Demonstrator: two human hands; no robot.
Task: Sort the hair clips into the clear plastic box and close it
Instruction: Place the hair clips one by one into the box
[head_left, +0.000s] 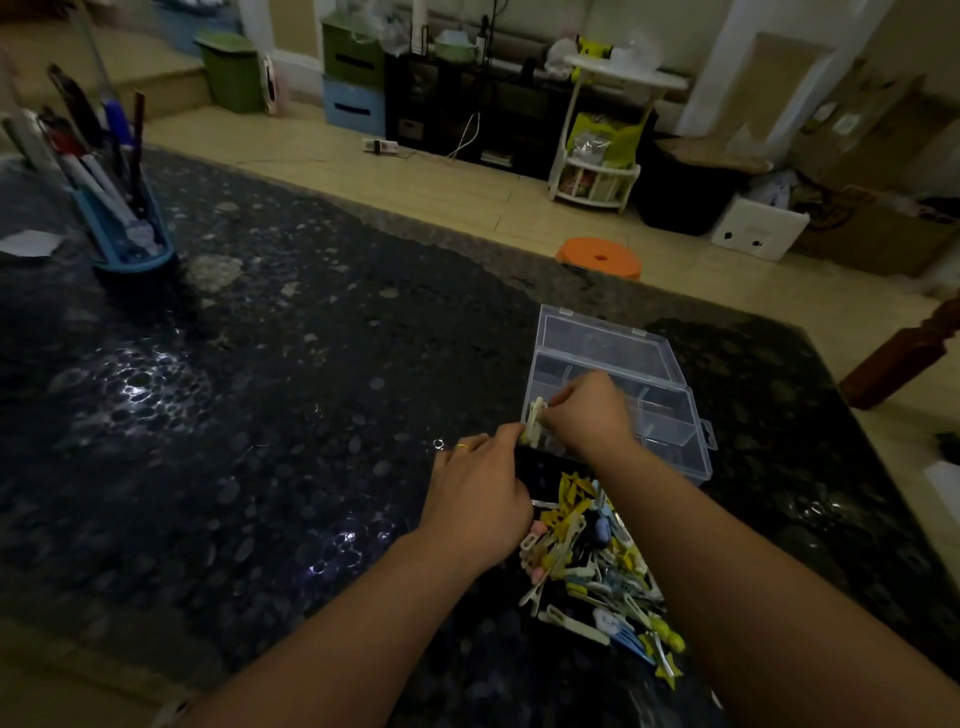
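The clear plastic compartment box (670, 415) sits open on the dark speckled tabletop (260, 389), lid hinged back on its far side, directly ahead of both hands. The right hand (587, 415) hovers over the box's near-left corner, fingers curled and pinching a small bundle of pale cream hair clips (534, 422) held roughly upright. The left hand (475, 499) lies just beside the same corner, fingertips closed toward the bundle's lower end; whether it grips the clips or the box edge cannot be determined. The heap of mixed yellow, white and blue hair clips (597, 566) lies nearer the person, between the forearms. The bundle appears set for the near-left compartment, so the right hand is better placed for the insertion.
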